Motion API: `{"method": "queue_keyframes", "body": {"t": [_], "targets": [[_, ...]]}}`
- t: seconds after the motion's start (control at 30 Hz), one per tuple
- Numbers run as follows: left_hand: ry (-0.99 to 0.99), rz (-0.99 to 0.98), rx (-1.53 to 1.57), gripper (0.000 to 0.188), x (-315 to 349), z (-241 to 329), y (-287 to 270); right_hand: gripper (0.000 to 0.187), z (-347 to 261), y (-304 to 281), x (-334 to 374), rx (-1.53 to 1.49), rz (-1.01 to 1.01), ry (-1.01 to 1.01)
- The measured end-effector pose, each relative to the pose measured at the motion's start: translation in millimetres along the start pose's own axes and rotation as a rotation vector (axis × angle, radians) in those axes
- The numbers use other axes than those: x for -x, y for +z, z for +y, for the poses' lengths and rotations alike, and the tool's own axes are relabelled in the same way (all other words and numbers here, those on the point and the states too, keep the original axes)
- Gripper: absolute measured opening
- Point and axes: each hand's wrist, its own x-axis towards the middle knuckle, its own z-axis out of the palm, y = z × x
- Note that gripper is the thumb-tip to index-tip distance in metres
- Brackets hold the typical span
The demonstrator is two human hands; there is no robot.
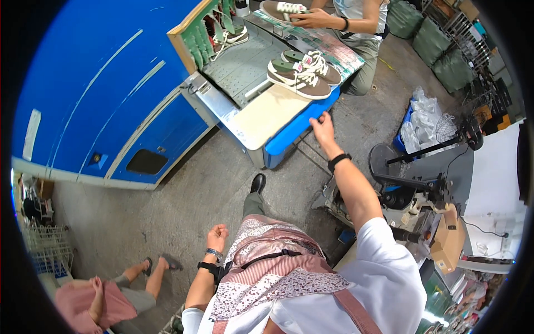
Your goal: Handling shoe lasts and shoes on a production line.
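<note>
A pair of brown sneakers [303,83] with white laces, white side stripes and dark green linings stands at the end of a conveyor, on a pale board [267,119]. My right hand [324,132] reaches toward the blue padded edge [303,125] below them. Its thumb and fingers are partly apart, with nothing visible between them; whether it touches the edge I cannot tell. My left hand [217,238] hangs beside my patterned apron [278,239], fingers curled in and seemingly holding nothing. Another brown sneaker [236,36] lies by the machine's opening.
A large blue machine [111,72] with green curtain flaps [197,42] stands left of the conveyor. Across from me a co-worker's hand [317,19] holds a brown sneaker [281,10]. To the right are a blue crate of plastic bags [424,119] and a black fan [473,133].
</note>
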Motion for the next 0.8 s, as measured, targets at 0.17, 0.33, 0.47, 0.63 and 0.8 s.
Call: {"method": "queue_keyframes", "body": {"t": [0.17, 0.33, 0.47, 0.63, 0.8], "targets": [[0.177, -0.069, -0.010, 0.026, -106.9, 118.0, -0.6, 0.084, -44.2, 16.7, -104.8, -0.049, 0.153, 0.155], [0.505, -0.172, -0.285, 0.038, -187.6, 279.2, 23.2, 0.080, -48.3, 35.2, -93.9, -0.068, 0.338, 0.282], [0.856, -0.224, -0.358, 0.068, -251.7, 401.9, 91.4, 0.050, -61.4, 35.3, 9.5, -0.084, -0.026, 0.379], [1.100, -0.185, -0.447, 0.079, -286.9, 479.2, 179.9, 0.048, -133.8, -7.8, -71.0, 0.449, 0.156, -0.026], [1.074, -0.110, -0.563, 0.056, -299.7, 491.7, 218.8, 0.071, -194.6, 25.1, -182.4, 0.762, -0.097, 0.018]]}}
